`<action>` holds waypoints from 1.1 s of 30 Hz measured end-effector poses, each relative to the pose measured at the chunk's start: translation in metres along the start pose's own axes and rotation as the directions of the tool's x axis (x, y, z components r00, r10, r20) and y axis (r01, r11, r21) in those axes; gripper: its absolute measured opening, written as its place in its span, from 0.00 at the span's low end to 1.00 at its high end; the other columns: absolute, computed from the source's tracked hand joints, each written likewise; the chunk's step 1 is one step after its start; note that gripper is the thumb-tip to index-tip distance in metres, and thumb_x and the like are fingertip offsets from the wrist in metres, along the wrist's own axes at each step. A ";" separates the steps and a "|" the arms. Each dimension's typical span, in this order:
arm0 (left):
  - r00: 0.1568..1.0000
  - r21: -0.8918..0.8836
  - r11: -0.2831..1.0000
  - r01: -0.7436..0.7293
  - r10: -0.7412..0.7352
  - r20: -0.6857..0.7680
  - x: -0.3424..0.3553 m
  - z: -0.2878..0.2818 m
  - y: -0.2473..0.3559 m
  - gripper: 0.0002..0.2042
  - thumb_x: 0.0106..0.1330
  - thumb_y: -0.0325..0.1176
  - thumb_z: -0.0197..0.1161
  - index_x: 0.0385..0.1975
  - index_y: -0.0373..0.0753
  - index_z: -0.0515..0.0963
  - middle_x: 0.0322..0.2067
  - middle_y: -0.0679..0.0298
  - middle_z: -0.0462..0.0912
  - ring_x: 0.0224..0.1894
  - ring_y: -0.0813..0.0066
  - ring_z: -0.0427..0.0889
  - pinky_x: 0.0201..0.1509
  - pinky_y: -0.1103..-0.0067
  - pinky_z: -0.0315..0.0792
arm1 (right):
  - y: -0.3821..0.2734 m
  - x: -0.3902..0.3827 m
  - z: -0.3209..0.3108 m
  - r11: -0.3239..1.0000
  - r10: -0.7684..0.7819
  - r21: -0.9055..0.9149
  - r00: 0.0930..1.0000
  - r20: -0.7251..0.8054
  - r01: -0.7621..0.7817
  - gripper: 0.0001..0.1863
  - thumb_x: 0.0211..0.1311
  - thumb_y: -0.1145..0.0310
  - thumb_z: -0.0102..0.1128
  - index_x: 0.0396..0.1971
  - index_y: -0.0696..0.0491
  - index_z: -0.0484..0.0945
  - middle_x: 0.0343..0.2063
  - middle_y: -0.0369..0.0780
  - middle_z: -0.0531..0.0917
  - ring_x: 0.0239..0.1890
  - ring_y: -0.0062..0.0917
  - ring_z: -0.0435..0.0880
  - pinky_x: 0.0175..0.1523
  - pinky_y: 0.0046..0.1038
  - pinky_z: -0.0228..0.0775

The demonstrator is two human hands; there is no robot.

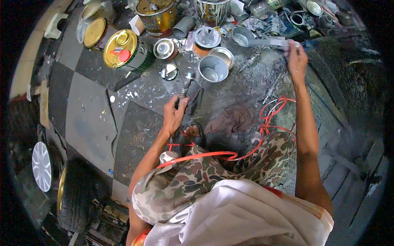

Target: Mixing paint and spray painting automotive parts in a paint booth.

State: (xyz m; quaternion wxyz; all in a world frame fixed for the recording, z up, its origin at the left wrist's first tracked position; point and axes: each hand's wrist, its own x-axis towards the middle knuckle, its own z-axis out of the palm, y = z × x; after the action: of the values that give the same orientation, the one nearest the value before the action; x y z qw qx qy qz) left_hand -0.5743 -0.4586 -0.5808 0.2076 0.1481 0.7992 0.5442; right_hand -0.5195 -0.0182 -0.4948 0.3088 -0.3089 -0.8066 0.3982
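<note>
My left hand (174,110) is closed on a slender metal tool (185,87) with a pale upper tip, held below the middle of the cans; its exact kind is unclear. My right hand (297,61), at upper right, grips the end of a long, flat grey stick (266,42), whose far end reaches a small grey cup (242,35). Between my hands and a little higher stand an open grey can (213,69), a lid-like round tin (227,57) behind it, and an orange-banded can (202,49). A small tin (168,71) sits left of the metal tool.
Large yellow-lidded cans (141,57), more paint containers (156,16) and clutter (271,24) line the back of the stained floor (90,115). A red hose (193,155) loops over and beside my camouflage-clad legs. A white wheel cover (41,166) and a tyre (78,197) are at left.
</note>
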 end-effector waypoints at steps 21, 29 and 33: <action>0.975 0.000 0.985 -0.171 0.169 0.141 -0.003 0.001 0.005 0.07 0.65 0.31 0.61 0.35 0.32 0.79 0.19 0.63 0.74 0.24 0.83 0.66 0.27 0.78 0.63 | -0.157 -0.127 -0.001 0.894 -0.379 0.097 0.621 0.686 0.438 0.09 0.64 0.70 0.58 0.40 0.56 0.82 0.33 0.45 0.82 0.35 0.36 0.82 0.42 0.32 0.73; 0.980 -0.012 0.986 -0.167 0.167 0.109 -0.003 0.000 0.003 0.08 0.64 0.31 0.62 0.36 0.32 0.79 0.19 0.61 0.74 0.23 0.82 0.66 0.26 0.78 0.64 | -0.162 -0.125 0.004 0.884 -0.405 0.125 0.601 0.689 0.451 0.08 0.62 0.70 0.61 0.39 0.56 0.82 0.30 0.44 0.82 0.32 0.37 0.80 0.40 0.33 0.73; 0.978 0.017 0.984 -0.178 0.175 0.113 -0.003 -0.005 0.000 0.09 0.63 0.31 0.63 0.36 0.32 0.79 0.19 0.60 0.75 0.23 0.81 0.66 0.26 0.78 0.64 | -0.165 -0.121 0.004 0.845 -0.433 0.032 0.649 0.625 0.533 0.08 0.61 0.70 0.61 0.39 0.55 0.82 0.30 0.44 0.82 0.32 0.37 0.81 0.40 0.34 0.73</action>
State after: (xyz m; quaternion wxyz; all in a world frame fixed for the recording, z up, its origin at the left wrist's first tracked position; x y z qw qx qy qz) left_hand -0.5744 -0.4641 -0.5789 0.2005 0.2511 0.7774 0.5407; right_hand -0.4892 -0.1911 -0.3892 0.1014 0.0404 -0.9429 0.3148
